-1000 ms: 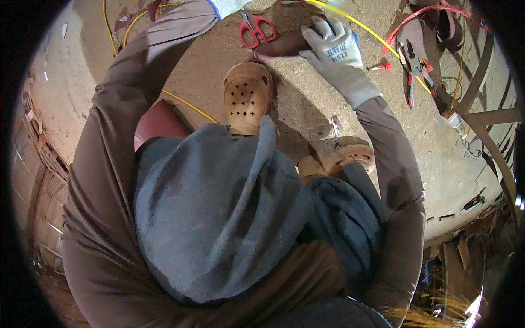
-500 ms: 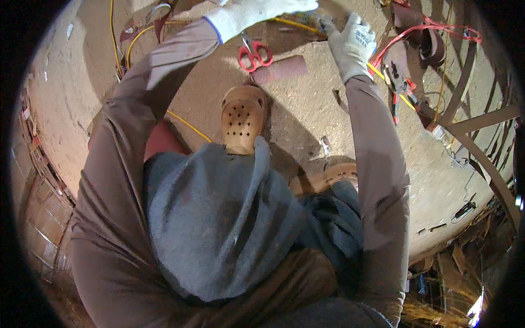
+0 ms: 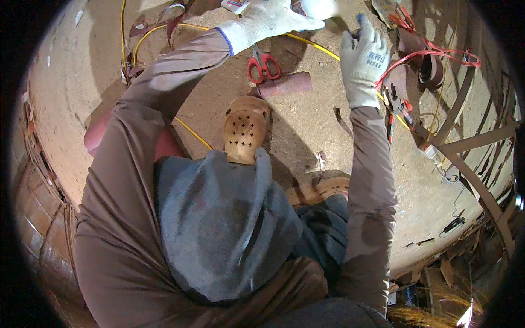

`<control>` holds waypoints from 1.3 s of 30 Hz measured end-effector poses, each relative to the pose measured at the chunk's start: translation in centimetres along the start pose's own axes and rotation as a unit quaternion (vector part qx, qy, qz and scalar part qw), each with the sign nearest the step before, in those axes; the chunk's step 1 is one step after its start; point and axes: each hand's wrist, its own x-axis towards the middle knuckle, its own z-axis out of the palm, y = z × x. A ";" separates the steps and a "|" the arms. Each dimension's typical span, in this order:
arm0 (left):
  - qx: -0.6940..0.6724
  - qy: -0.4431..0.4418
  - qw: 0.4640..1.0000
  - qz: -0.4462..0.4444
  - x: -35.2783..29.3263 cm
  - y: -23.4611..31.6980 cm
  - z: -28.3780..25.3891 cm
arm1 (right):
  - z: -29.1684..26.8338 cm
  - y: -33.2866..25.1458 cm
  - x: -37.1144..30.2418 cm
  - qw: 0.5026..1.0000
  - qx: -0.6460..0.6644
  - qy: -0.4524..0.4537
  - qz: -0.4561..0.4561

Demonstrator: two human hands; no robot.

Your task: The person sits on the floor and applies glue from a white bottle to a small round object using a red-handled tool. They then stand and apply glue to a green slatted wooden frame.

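My left hand (image 3: 268,23), in a white knit glove with a blue cuff, reaches to the top edge. Its fingers are closed round a smooth white rounded thing (image 3: 320,8) with some coloured print beside it; the frame edge cuts off the rest. To the right, my right hand (image 3: 367,61), gloved alike, has its thumb and bent fingers raised. A small dark-blue spot shows at its fingertips, too small to name. Below my left hand lie red-handled scissors (image 3: 264,68), touching or close to a reddish-brown rolled sheet (image 3: 290,85). Pliers (image 3: 395,101) lie beside my right wrist.
A yellow cord (image 3: 314,48) runs across the ground behind the scissors. Tangled red string (image 3: 429,53) and curled brown strips (image 3: 432,74) lie at the right. Flat brown bands (image 3: 481,136) cross farther right. My clog (image 3: 244,130) stands in the middle; another reddish roll (image 3: 98,131) lies left.
My right hand has moved a little right and down, away from my left. The white rounded thing at my left hand now shows. The whole view has shifted slightly.
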 end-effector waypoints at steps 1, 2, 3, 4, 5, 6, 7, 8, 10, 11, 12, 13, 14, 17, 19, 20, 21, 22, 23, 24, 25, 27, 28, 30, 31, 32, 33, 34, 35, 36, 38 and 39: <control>-0.006 0.005 1.000 0.006 -0.1 0.0 -0.1 | -0.2 -0.1 0.3 0.999 -0.017 -0.043 -0.004; 0.001 -0.007 1.000 0.011 0.0 -0.1 -0.5 | -0.5 -0.2 0.4 0.996 -0.036 -0.086 -0.008; -0.018 -0.015 1.000 0.007 0.2 0.2 -0.4 | -1.0 0.2 0.6 0.990 -0.060 -0.128 -0.009; -0.037 -0.023 0.999 0.004 0.4 0.5 -0.2 | -0.5 1.3 0.3 0.996 0.008 -0.080 0.026; -0.056 -0.032 0.998 0.001 0.5 0.9 0.0 | -0.8 2.3 0.1 0.985 0.102 -0.089 0.103; -0.048 -0.061 0.997 -0.019 0.2 1.6 -0.9 | -1.3 2.4 0.4 0.961 0.199 -0.098 0.167; -0.007 -0.044 0.999 0.025 -0.1 1.4 -0.7 | -1.8 2.3 0.6 0.922 0.292 -0.107 0.229; -0.008 -0.048 0.998 0.034 -0.2 1.3 -0.5 | -2.5 2.4 0.7 0.862 0.422 -0.088 0.265; 0.021 -0.037 0.998 0.055 -0.7 1.4 -0.2 | -5.7 0.8 1.8 0.835 0.466 -0.132 0.261; 0.028 -0.067 0.996 0.048 -0.6 1.4 -0.1 | -6.6 -0.2 2.1 0.823 0.492 -0.140 0.247; 0.031 -0.099 0.994 0.046 -0.1 1.9 -0.1 | -6.9 0.0 2.1 0.851 0.463 -0.149 0.197; 0.035 -0.130 0.990 0.043 0.1 2.3 -0.1 | -7.1 0.2 2.0 0.876 0.433 -0.158 0.145; 0.057 -0.099 0.991 0.069 0.0 2.5 0.1 | -7.2 0.4 1.9 0.896 0.401 -0.167 0.093; 0.071 -0.137 0.986 0.067 0.2 2.2 0.7 | -6.7 0.9 1.5 0.936 0.335 -0.108 0.004; 0.059 -0.150 0.984 0.071 0.6 3.0 0.3 | -7.2 1.1 1.7 0.925 0.363 -0.114 0.019; 0.053 -0.157 0.983 0.073 0.8 3.4 0.2 | -6.8 1.7 1.6 0.928 0.358 -0.103 -0.006; 0.044 -0.144 0.985 0.084 0.6 3.2 0.7 | -6.9 1.7 1.6 0.928 0.354 -0.112 -0.021; 0.035 -0.130 0.986 0.094 0.3 3.0 1.3 | -7.1 1.6 1.5 0.928 0.350 -0.120 -0.036; 0.025 -0.116 0.987 0.105 0.1 2.7 1.7 | -7.8 1.5 1.3 0.935 0.325 -0.130 -0.056; 0.024 -0.118 0.985 0.121 0.1 2.7 1.5 | -8.9 1.0 1.3 0.940 0.301 -0.140 -0.076; 0.022 -0.120 0.983 0.136 0.2 2.7 1.1 | -9.5 0.8 1.3 0.945 0.275 -0.149 -0.095; 0.038 -0.140 0.979 0.145 0.3 2.9 0.9 | -9.6 0.7 1.1 0.949 0.258 -0.159 -0.090; 0.056 -0.159 0.976 0.137 0.4 3.3 1.0 | -9.9 0.4 1.1 0.948 0.257 -0.172 -0.078; 0.077 -0.179 0.973 0.126 0.5 3.9 0.8 | -10.0 0.1 1.0 0.957 0.218 -0.173 -0.078; 0.080 -0.181 0.973 0.123 0.6 4.2 0.6 | -10.0 -0.1 1.0 0.960 0.214 -0.157 -0.094; 0.083 -0.183 0.972 0.120 0.7 4.5 0.4 | -10.1 -0.5 1.1 0.961 0.210 -0.140 -0.109; 0.108 -0.199 0.968 0.104 0.9 4.9 0.3 | -10.2 -0.8 1.1 0.963 0.205 -0.124 -0.125; 0.134 -0.214 0.963 0.088 1.1 5.3 0.4 | -10.1 -1.0 0.9 0.962 0.217 -0.140 -0.089; 0.159 -0.229 0.957 0.072 1.3 5.5 0.4 | -9.9 -0.8 0.7 0.965 0.204 -0.133 -0.093; 0.165 -0.228 0.956 0.080 1.3 5.6 0.3 | -9.7 -0.5 0.7 0.968 0.192 -0.126 -0.097; 0.176 -0.225 0.954 0.095 1.4 5.6 0.2 | -9.8 0.0 0.7 0.969 0.188 -0.141 -0.081; 0.167 -0.218 0.956 0.104 1.3 5.4 0.3 | -9.9 0.2 0.7 0.965 0.194 -0.164 -0.060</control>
